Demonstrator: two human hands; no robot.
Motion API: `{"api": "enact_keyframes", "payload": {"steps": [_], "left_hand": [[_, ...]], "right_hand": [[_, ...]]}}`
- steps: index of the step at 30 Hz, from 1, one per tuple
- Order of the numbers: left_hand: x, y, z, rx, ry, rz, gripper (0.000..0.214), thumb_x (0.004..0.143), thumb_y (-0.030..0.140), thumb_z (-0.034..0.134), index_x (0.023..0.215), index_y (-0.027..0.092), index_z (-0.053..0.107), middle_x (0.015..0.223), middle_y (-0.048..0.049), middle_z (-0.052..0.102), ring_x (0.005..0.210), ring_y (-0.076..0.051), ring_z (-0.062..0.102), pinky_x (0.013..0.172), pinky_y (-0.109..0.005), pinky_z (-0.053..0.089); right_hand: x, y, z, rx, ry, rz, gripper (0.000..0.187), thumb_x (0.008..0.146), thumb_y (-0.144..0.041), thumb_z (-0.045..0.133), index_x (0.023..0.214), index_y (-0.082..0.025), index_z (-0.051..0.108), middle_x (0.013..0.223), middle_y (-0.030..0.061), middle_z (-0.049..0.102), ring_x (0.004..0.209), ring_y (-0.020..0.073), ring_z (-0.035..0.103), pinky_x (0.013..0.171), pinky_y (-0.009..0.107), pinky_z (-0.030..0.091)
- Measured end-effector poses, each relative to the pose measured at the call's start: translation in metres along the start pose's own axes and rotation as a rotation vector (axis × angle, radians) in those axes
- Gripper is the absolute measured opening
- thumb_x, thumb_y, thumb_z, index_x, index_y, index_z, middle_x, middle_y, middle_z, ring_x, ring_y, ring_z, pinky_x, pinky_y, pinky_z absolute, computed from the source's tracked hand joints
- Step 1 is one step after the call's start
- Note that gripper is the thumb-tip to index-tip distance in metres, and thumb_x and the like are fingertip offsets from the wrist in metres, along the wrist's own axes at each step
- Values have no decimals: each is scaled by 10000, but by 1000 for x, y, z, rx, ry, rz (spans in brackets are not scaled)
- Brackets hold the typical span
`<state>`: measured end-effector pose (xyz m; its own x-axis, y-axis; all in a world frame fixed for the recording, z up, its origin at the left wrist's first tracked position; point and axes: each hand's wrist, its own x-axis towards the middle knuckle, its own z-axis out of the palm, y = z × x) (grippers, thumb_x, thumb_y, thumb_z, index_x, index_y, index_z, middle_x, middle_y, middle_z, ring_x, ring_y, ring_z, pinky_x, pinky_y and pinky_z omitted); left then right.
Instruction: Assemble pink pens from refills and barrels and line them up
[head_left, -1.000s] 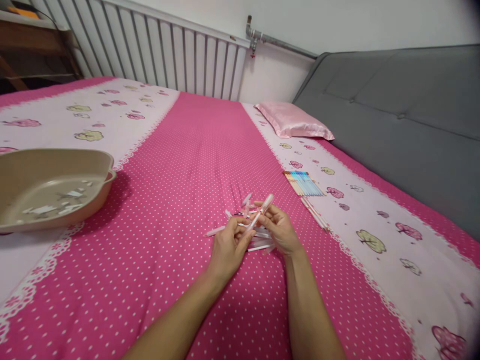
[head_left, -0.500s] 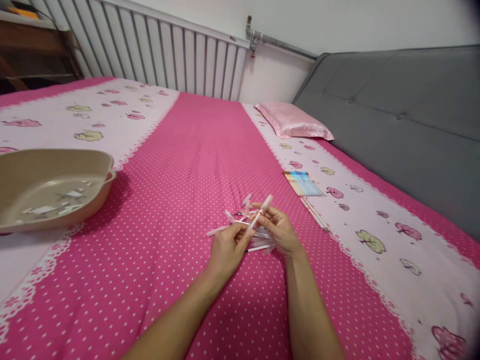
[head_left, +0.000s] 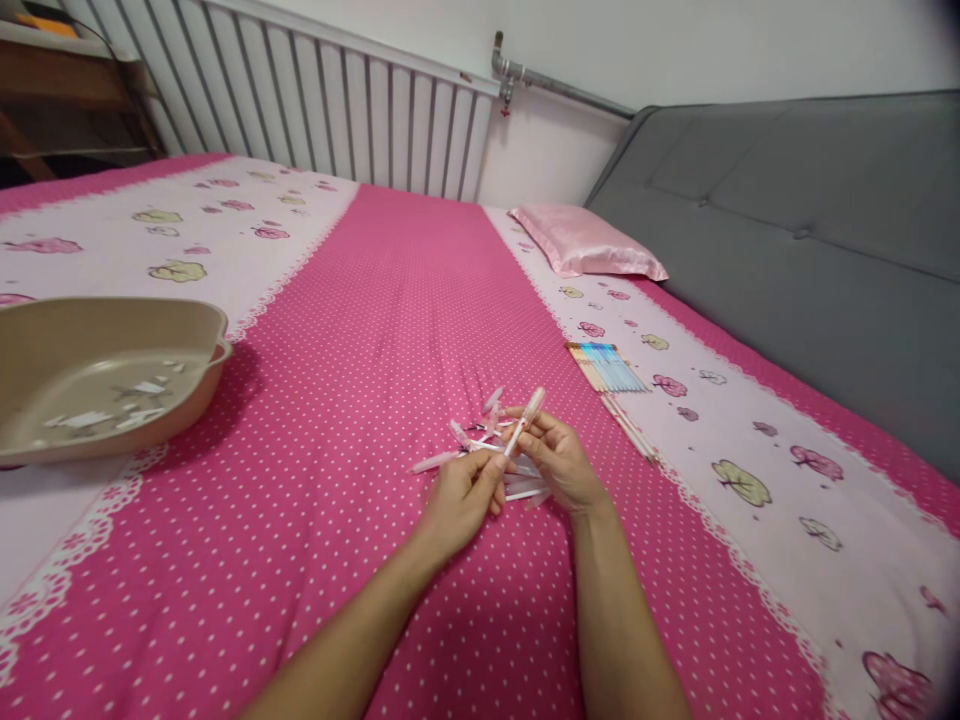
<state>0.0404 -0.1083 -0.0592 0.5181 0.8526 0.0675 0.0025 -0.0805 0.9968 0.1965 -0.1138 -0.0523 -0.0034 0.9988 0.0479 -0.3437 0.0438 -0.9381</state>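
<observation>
My right hand [head_left: 561, 462] grips a thin white pen [head_left: 523, 420] that points up and away, tilted to the right. My left hand [head_left: 459, 498] pinches the pen's near end with thumb and forefinger. Under both hands lies a small heap of white and pale pink pens [head_left: 487, 450] on the pink dotted bedsheet [head_left: 390, 330].
A beige plastic basin [head_left: 105, 375] with paper scraps stands at the left. A row of blue-tipped pens [head_left: 609, 367] and a few loose sticks lie to the right. A pink pillow [head_left: 585, 242] and grey headboard [head_left: 810, 240] are beyond; a radiator [head_left: 315, 100] lines the wall.
My left hand has slid a little toward me along the pen's near end. The right hand and the pen have hardly moved.
</observation>
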Motion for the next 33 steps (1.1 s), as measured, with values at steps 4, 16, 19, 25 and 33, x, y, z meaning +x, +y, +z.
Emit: {"api": "enact_keyframes", "payload": {"steps": [4,16,19,25,33], "left_hand": [[1,-2,0,-171,-52,-63,423,860,529,470,790,132,599,546,8,542,460,-105,498,498,-228,405],[1,-3,1,-86,21,-3,347,811,459,575,793,117,628,607,-15,571,522,-113,499,515,-232,387],[0,-4,0,40,74,16,326,810,430,580,795,111,644,643,-38,592,567,-134,511,539,-249,385],[1,-6,0,132,101,33,322,807,436,587,777,121,642,648,-36,592,567,-135,499,537,-251,371],[2,-8,1,84,95,23,340,826,451,559,806,122,640,657,-47,604,576,-151,528,536,-258,375]], "right_hand": [[-1,-1,-1,26,-23,11,340,717,-289,753,1035,-201,668,805,6,681,636,101,607,584,199,485],[1,0,-1,-2,30,19,289,621,-325,820,807,-180,652,707,-2,672,587,110,594,576,214,466],[1,0,0,-14,40,23,314,604,-323,830,790,-175,626,693,-9,647,584,110,579,565,215,455],[2,4,-2,-40,3,-35,284,646,-301,812,757,-180,580,679,-34,591,589,92,541,562,198,425],[0,-1,0,-1,-62,-36,464,678,-375,784,1081,-216,618,984,54,683,902,179,633,784,277,496]]}}
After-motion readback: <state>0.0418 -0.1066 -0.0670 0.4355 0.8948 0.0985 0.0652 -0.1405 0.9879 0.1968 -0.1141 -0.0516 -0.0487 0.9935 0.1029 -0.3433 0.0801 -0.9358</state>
